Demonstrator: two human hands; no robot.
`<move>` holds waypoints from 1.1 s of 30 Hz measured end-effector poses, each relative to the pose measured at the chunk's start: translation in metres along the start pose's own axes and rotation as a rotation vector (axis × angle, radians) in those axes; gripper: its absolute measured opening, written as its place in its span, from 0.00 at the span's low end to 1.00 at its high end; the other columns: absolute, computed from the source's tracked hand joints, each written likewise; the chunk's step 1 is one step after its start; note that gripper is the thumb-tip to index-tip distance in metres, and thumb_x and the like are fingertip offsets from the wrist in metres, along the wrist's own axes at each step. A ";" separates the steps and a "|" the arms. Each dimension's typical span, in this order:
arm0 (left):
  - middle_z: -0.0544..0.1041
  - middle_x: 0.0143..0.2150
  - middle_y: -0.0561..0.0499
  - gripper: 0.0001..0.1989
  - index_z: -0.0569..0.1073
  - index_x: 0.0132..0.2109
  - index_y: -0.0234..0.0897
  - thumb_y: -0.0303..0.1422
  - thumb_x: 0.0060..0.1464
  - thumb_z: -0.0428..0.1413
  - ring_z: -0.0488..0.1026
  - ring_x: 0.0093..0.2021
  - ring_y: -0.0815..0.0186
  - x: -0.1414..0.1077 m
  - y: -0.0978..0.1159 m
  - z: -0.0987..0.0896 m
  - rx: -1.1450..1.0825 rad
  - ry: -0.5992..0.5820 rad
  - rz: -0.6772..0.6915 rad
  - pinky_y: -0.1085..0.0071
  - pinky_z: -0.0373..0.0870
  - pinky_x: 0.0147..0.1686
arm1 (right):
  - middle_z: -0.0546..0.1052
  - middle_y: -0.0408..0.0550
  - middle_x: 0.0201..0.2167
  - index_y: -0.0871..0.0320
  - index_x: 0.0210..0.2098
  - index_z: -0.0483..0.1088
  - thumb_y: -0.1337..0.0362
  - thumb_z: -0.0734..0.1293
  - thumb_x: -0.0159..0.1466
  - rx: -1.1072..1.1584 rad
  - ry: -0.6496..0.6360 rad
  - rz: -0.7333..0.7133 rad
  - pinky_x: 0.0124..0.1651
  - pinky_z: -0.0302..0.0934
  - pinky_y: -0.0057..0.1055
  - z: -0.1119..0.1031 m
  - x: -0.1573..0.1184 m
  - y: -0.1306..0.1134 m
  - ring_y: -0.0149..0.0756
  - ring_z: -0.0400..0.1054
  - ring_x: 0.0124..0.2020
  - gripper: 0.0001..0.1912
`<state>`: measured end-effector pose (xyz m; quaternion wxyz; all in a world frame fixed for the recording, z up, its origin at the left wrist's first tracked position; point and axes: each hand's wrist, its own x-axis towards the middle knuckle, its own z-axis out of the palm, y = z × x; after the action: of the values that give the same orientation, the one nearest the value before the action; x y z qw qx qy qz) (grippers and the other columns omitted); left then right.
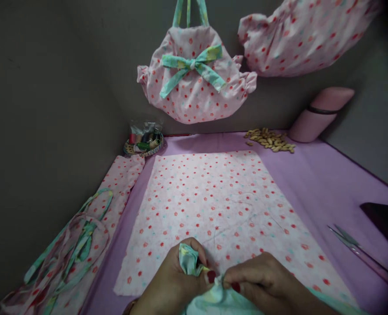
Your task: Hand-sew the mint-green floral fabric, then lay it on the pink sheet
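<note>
My left hand (177,271) is closed around a bunched green-and-yellow fabric strip (188,259), its thumb against the gathered part. Close beside it, my right hand (262,280) pinches the gathered edge of a mint-green cloth (218,302) at the bottom centre. The two hands nearly touch at that gather. Beneath them lies a flat sheet of pink dotted fabric (200,197), with loose thread running across it. Whether a needle is between the fingers cannot be made out.
Scissors (354,249) lie at the right near a dark object (384,221). Peanuts (269,141) and a pink bottle (319,116) are at the back right. A thread basket (144,144) stands back left, above fabric strips (82,245). A bow-trimmed bag (190,105) hangs overhead.
</note>
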<state>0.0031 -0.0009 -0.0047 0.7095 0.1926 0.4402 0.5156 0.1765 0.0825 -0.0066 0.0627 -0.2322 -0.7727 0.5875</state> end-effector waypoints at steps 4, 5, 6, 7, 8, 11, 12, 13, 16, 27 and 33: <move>0.70 0.24 0.55 0.18 0.64 0.28 0.34 0.32 0.38 0.68 0.64 0.24 0.74 0.002 -0.001 0.001 0.023 -0.002 0.019 0.76 0.57 0.25 | 0.62 0.38 0.16 0.59 0.23 0.72 0.64 0.58 0.60 0.011 0.006 0.000 0.24 0.51 0.22 0.001 0.000 -0.003 0.27 0.57 0.19 0.15; 0.70 0.25 0.55 0.18 0.64 0.27 0.34 0.32 0.38 0.68 0.64 0.24 0.74 0.002 -0.002 0.001 0.028 0.002 0.019 0.76 0.57 0.26 | 0.63 0.38 0.16 0.59 0.23 0.73 0.63 0.58 0.60 0.013 0.007 0.001 0.24 0.51 0.22 0.001 0.000 -0.005 0.27 0.56 0.19 0.15; 0.70 0.25 0.55 0.19 0.64 0.28 0.34 0.33 0.38 0.68 0.64 0.24 0.74 0.002 -0.002 0.001 0.026 0.005 0.014 0.76 0.57 0.26 | 0.64 0.39 0.16 0.59 0.23 0.73 0.63 0.58 0.61 0.013 0.013 0.004 0.24 0.51 0.22 0.000 0.000 -0.006 0.27 0.57 0.19 0.15; 0.70 0.25 0.55 0.19 0.64 0.28 0.35 0.33 0.38 0.68 0.64 0.24 0.74 0.002 -0.002 0.002 0.019 0.009 0.008 0.76 0.57 0.26 | 0.66 0.39 0.17 0.59 0.24 0.74 0.63 0.58 0.61 0.012 0.022 0.010 0.24 0.52 0.22 0.000 0.000 -0.006 0.27 0.58 0.20 0.15; 0.70 0.25 0.55 0.19 0.63 0.28 0.35 0.33 0.38 0.68 0.64 0.24 0.74 0.001 -0.002 0.002 0.007 0.014 0.004 0.76 0.57 0.25 | 0.69 0.40 0.18 0.59 0.26 0.74 0.62 0.59 0.61 0.012 0.032 0.018 0.25 0.53 0.22 0.000 0.001 -0.006 0.28 0.60 0.21 0.15; 0.70 0.25 0.56 0.20 0.62 0.29 0.36 0.33 0.37 0.68 0.63 0.24 0.74 0.001 0.000 0.004 -0.006 0.037 0.011 0.76 0.56 0.26 | 0.73 0.42 0.22 0.58 0.29 0.74 0.60 0.59 0.62 0.018 0.063 0.053 0.28 0.55 0.23 0.001 0.002 -0.004 0.30 0.64 0.24 0.14; 0.70 0.25 0.56 0.20 0.62 0.29 0.36 0.33 0.37 0.68 0.63 0.24 0.74 0.001 0.000 0.005 0.009 0.039 0.020 0.75 0.56 0.26 | 0.72 0.42 0.21 0.58 0.28 0.72 0.59 0.59 0.62 0.016 0.066 0.056 0.27 0.54 0.23 0.002 0.002 -0.003 0.30 0.63 0.24 0.14; 0.70 0.25 0.56 0.20 0.63 0.29 0.36 0.33 0.37 0.68 0.63 0.24 0.74 0.001 -0.001 0.006 0.031 0.043 0.026 0.75 0.56 0.26 | 0.70 0.41 0.20 0.58 0.27 0.71 0.59 0.59 0.62 0.007 0.070 0.054 0.26 0.53 0.24 0.004 0.003 -0.002 0.30 0.61 0.23 0.14; 0.68 0.24 0.56 0.19 0.63 0.28 0.35 0.34 0.38 0.67 0.62 0.24 0.74 0.003 -0.004 0.005 0.098 0.076 0.065 0.75 0.56 0.26 | 0.63 0.38 0.18 0.58 0.25 0.65 0.57 0.58 0.63 -0.019 0.096 0.042 0.24 0.48 0.24 0.009 0.006 0.000 0.28 0.56 0.20 0.14; 0.67 0.24 0.57 0.18 0.61 0.29 0.37 0.35 0.41 0.65 0.60 0.25 0.73 0.003 -0.008 0.009 0.186 0.198 0.165 0.74 0.55 0.27 | 0.55 0.34 0.19 0.56 0.27 0.56 0.53 0.56 0.66 0.055 0.186 0.029 0.23 0.43 0.25 0.019 0.004 -0.003 0.27 0.48 0.21 0.15; 0.64 0.22 0.58 0.18 0.60 0.26 0.37 0.35 0.40 0.64 0.58 0.23 0.72 0.002 -0.006 0.013 0.334 0.235 0.198 0.75 0.54 0.25 | 0.56 0.35 0.22 0.55 0.30 0.55 0.52 0.56 0.66 0.214 0.208 -0.008 0.24 0.44 0.25 0.024 0.005 -0.001 0.27 0.47 0.22 0.14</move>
<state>0.0173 0.0008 -0.0032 0.5574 0.2882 0.5781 0.5216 0.1629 0.0635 -0.0137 0.1692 -0.2807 -0.6959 0.6390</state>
